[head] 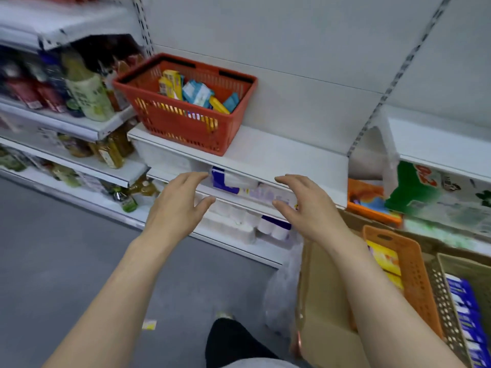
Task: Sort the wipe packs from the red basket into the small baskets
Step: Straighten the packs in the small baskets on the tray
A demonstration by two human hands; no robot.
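Observation:
A red basket [186,128] stands on a white shelf [279,158], holding several yellow wipe packs [170,85] and light blue wipe packs [198,94]. Below and in front of it, my left hand [178,205] and my right hand [305,208] are both raised with fingers spread, holding nothing. At the lower right an orange small basket [409,277] holds yellow packs [384,257]. Beside it a tan small basket [449,314] holds several blue packs [463,312].
Both small baskets sit on a cardboard box [324,301] at the right. Bottles [87,94] fill the shelves to the left. Toilet-paper rolls [239,224] lie on the lower shelf behind my hands. Grey floor [66,248] is at the lower left.

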